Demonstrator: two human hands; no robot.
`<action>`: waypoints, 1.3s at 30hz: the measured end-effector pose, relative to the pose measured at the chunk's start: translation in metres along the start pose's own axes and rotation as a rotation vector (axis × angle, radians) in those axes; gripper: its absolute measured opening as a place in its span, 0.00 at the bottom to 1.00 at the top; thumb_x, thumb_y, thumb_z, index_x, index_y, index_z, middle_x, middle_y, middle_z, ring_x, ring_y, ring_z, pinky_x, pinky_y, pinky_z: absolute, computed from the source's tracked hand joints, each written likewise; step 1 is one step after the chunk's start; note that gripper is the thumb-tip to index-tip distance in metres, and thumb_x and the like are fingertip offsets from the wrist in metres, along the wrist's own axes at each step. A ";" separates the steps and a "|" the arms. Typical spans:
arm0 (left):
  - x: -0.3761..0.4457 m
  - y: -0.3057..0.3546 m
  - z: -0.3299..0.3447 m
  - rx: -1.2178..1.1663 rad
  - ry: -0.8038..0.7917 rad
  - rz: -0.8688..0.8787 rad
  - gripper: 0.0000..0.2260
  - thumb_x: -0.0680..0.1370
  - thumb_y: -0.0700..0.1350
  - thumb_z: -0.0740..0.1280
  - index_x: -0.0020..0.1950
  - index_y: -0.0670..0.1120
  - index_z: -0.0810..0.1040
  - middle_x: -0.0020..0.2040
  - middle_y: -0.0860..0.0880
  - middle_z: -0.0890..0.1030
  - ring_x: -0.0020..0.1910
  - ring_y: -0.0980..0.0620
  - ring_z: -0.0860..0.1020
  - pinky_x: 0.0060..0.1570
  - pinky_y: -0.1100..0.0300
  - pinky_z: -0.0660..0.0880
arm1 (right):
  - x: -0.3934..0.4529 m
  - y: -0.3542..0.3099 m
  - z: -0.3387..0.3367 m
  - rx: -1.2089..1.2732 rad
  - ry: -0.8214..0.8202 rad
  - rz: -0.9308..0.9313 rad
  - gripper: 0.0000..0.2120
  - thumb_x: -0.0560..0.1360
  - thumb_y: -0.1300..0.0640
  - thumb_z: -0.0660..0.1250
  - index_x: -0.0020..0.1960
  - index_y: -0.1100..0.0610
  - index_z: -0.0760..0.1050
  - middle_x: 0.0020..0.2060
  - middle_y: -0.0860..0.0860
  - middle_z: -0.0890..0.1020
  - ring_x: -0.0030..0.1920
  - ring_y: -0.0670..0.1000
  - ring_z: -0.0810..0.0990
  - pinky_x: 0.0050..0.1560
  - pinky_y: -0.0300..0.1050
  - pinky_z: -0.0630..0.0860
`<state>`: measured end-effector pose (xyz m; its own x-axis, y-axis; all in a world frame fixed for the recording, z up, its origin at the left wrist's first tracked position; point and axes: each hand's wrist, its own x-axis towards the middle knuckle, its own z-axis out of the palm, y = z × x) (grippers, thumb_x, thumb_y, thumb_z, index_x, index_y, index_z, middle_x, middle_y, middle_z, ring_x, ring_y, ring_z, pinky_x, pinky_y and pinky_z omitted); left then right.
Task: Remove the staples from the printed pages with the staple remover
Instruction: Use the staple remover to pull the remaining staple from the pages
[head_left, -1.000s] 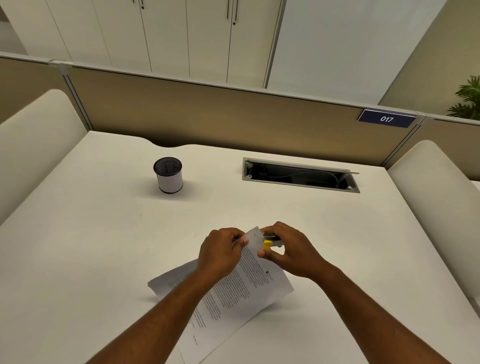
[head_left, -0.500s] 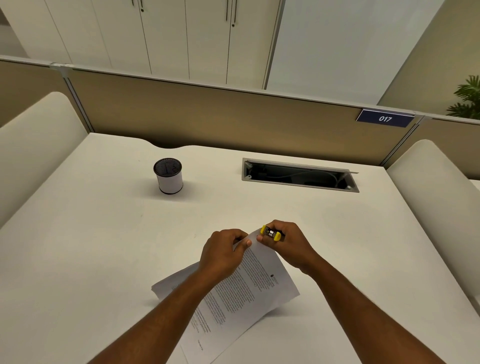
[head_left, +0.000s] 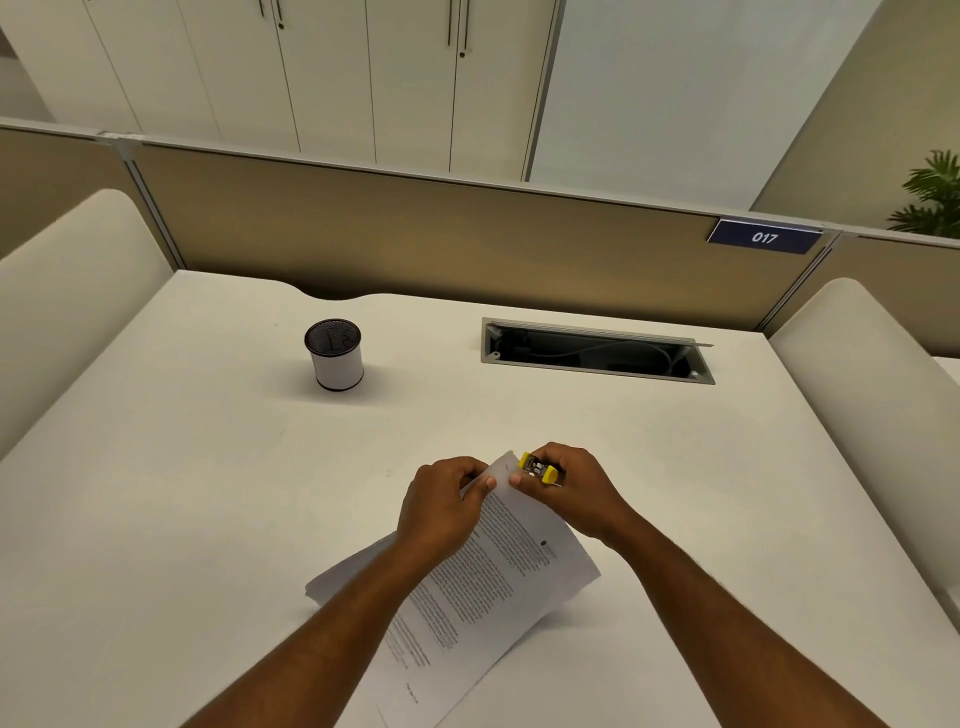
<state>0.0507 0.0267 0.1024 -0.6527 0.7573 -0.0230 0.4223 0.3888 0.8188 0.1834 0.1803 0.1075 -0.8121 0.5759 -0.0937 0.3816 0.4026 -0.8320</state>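
The top corner of the printed pages is lifted off the desk and pinched by the left hand — likely so the staple is presented to the tool. The yellow staple remover is gripped in the closed fingers of the right hand, just beside the left fingertips at that corner. Both wrists are angled inward; the staple itself cannot be made out.

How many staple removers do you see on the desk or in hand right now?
1. The yellow staple remover is in the right hand, at the top corner of the printed pages. Others may be hidden in the pen cup.
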 end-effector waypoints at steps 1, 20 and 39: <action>0.001 -0.001 -0.002 -0.022 0.007 -0.012 0.08 0.79 0.50 0.70 0.54 0.49 0.85 0.49 0.52 0.87 0.48 0.55 0.83 0.50 0.52 0.82 | -0.001 0.004 -0.003 -0.012 0.000 0.014 0.11 0.74 0.46 0.76 0.46 0.53 0.81 0.41 0.49 0.82 0.41 0.48 0.79 0.42 0.46 0.75; 0.001 -0.052 0.003 -0.591 0.067 -0.547 0.10 0.82 0.48 0.66 0.49 0.44 0.83 0.46 0.45 0.87 0.46 0.42 0.85 0.45 0.50 0.82 | -0.058 0.086 -0.025 0.339 0.022 0.329 0.06 0.72 0.60 0.79 0.47 0.59 0.87 0.39 0.52 0.87 0.32 0.42 0.76 0.32 0.33 0.70; -0.008 -0.075 0.036 -0.164 -0.073 -0.529 0.06 0.77 0.41 0.72 0.53 0.44 0.82 0.51 0.46 0.85 0.50 0.45 0.84 0.55 0.47 0.82 | -0.064 0.116 0.014 0.289 0.285 0.604 0.07 0.73 0.57 0.78 0.40 0.55 0.82 0.32 0.49 0.84 0.32 0.49 0.79 0.36 0.44 0.75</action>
<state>0.0465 0.0106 0.0204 -0.7015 0.5177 -0.4898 -0.0582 0.6433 0.7634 0.2731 0.1797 0.0095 -0.3348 0.8172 -0.4691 0.5629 -0.2258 -0.7951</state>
